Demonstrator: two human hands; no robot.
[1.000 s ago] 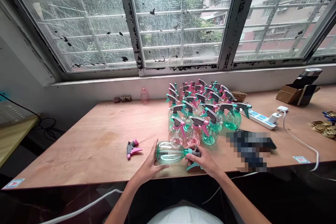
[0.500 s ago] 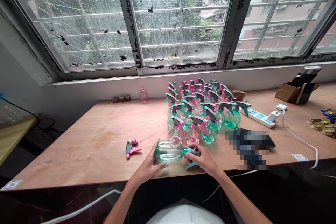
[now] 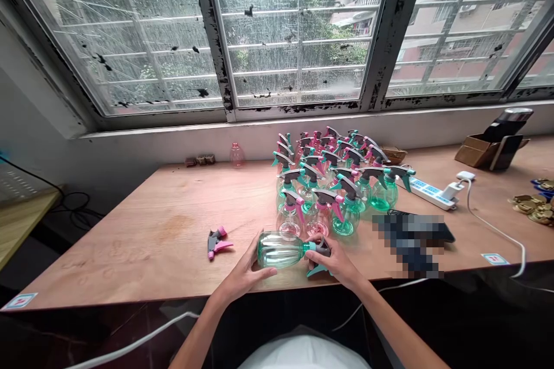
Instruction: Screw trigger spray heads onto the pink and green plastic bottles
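Observation:
A clear green spray bottle (image 3: 280,250) lies sideways between my hands, over the table's front edge. My left hand (image 3: 246,271) cups its rounded base, fingers behind and thumb below. At the neck, my right hand (image 3: 335,262) is closed around the grey and teal spray head (image 3: 318,249), whose teal trigger points down. Some of my right fingers are hidden behind the head. To the left, a loose grey and pink spray head (image 3: 217,243) rests on the wood. Just beyond the held bottle stand several spray bottles (image 3: 318,220) with pink or teal triggers.
A pink bottle without a spray head (image 3: 236,155) stands by the wall, beside small brown blocks (image 3: 199,160). Rightward are a power strip (image 3: 430,193), a pixelated dark object (image 3: 411,242), a cardboard box (image 3: 478,153) and gold-coloured pieces (image 3: 534,207). The wooden table (image 3: 142,236) extends left.
Both hands keep their hold on the green bottle, almost unmoved. My left thumb has shifted slightly at the base. The view has tilted a little.

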